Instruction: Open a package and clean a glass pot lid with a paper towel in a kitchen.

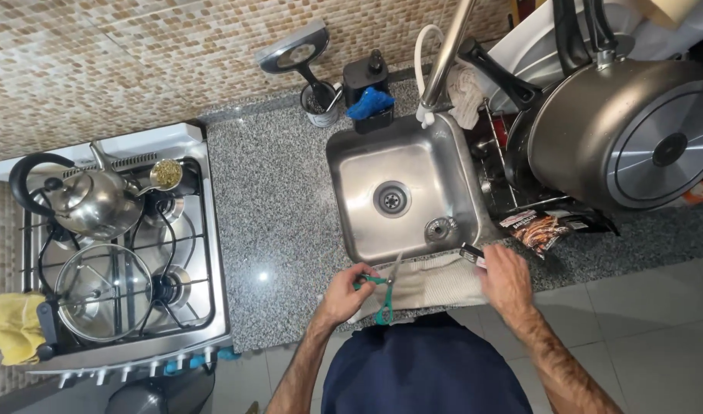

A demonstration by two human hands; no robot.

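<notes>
Green scissors (384, 295) in left hand (344, 295), counter edge (290, 337)

A speckled grey granite counter (275, 199) carries a beige cloth (436, 280), a dark snack packet (547, 226) and a utensil cup (319, 103).

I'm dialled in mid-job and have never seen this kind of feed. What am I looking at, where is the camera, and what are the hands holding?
There is no machine here: the single picture comes from a camera worn on a person's head, looking straight down at their own two bare hands. The left hand holds green-handled scissors, blades pointing toward the steel sink. The right hand rests at the counter edge, its fingers on a small dark item that I cannot identify. Between the hands a beige cloth lies over the granite counter. A dark snack packet lies to the right, below a big pot on a drying rack. To the left, a stove carries a kettle and a glass lid.
</notes>
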